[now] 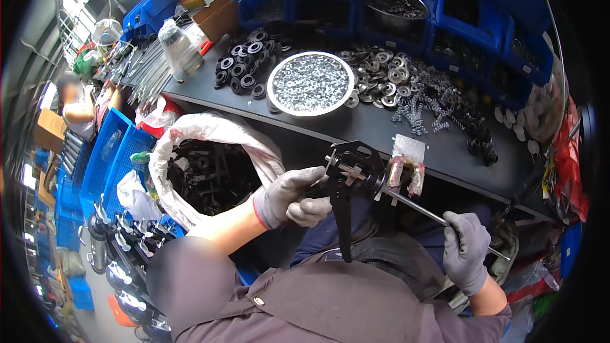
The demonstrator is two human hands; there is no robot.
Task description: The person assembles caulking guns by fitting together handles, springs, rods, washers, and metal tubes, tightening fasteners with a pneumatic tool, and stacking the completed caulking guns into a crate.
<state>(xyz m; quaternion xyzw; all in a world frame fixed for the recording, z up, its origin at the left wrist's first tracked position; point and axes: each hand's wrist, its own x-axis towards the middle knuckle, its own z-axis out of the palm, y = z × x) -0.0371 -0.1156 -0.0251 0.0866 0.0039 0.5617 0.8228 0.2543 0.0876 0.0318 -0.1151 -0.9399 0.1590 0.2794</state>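
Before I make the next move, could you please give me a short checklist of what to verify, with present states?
1. Right hand closed around the metal rod: ok.
2. Rod reaching the black bracket: ok.
3. Left hand gripping the bracket: cannot tell; its fingers are close beside it.
4. Both hands gloved: ok.
5. Round bowl of small parts standing upright: ok.
6. Springs in a container: not ok, loose on the bench.
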